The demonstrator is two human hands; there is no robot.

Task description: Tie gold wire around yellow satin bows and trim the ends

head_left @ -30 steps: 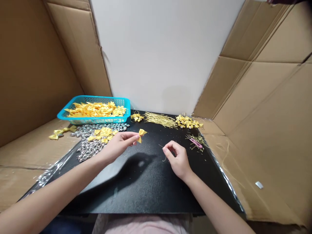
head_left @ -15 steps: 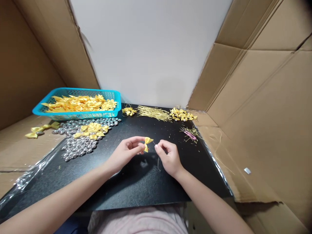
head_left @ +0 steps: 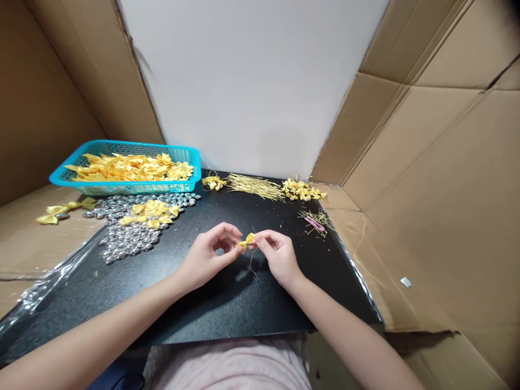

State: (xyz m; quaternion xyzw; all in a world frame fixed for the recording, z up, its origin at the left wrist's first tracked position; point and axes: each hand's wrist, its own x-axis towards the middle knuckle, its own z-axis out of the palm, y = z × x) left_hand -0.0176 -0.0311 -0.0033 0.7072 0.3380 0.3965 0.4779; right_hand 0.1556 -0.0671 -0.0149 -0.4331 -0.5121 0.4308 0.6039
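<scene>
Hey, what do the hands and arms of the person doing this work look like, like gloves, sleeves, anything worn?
Both the left hand and the right hand are ungloved, with no ring, watch or bracelet visible. No sleeve shows on the left forearm or the right forearm. Fingernail details are too small to make out.

2 hands (head_left: 209,254) (head_left: 278,257), 1 held bow (head_left: 247,240), 1 bskt (head_left: 134,187), 1 snips (head_left: 314,222).

no lettering, labels or numbers are readable.
</scene>
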